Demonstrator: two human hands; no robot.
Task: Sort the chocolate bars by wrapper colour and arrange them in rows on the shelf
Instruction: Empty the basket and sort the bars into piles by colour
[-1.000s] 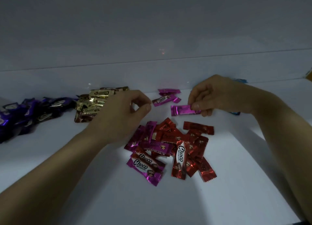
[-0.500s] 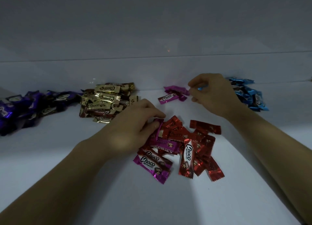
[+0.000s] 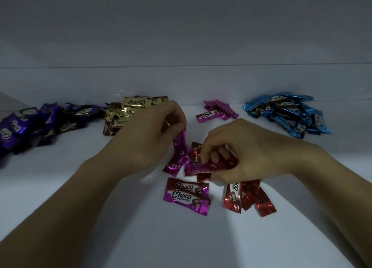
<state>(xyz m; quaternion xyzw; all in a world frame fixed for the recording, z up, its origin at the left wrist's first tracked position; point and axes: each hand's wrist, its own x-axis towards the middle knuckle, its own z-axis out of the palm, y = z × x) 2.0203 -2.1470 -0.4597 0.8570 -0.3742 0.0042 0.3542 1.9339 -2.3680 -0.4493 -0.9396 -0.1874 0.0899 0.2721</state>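
Note:
A mixed heap of magenta and red Choco bars point(image 3: 249, 197) lies on the white shelf point(image 3: 181, 237) in front of me. My left hand point(image 3: 149, 139) pinches one magenta bar point(image 3: 179, 153) by its upper end, so it hangs over the heap. My right hand point(image 3: 241, 153) curls down into the heap and grips another magenta bar point(image 3: 203, 168). Two more bars point(image 3: 186, 196), one red and one magenta, lie face up just below. A small sorted group of magenta bars point(image 3: 217, 110) sits near the back wall.
Sorted piles line the back of the shelf: purple bars point(image 3: 36, 124) at far left, gold bars point(image 3: 128, 110) behind my left hand, blue bars point(image 3: 287, 114) at right. The back wall rises right behind them.
My right hand left the back magenta group and came down onto the mixed heap, taking hold of a magenta bar. My left hand lifted a magenta bar out of the heap.

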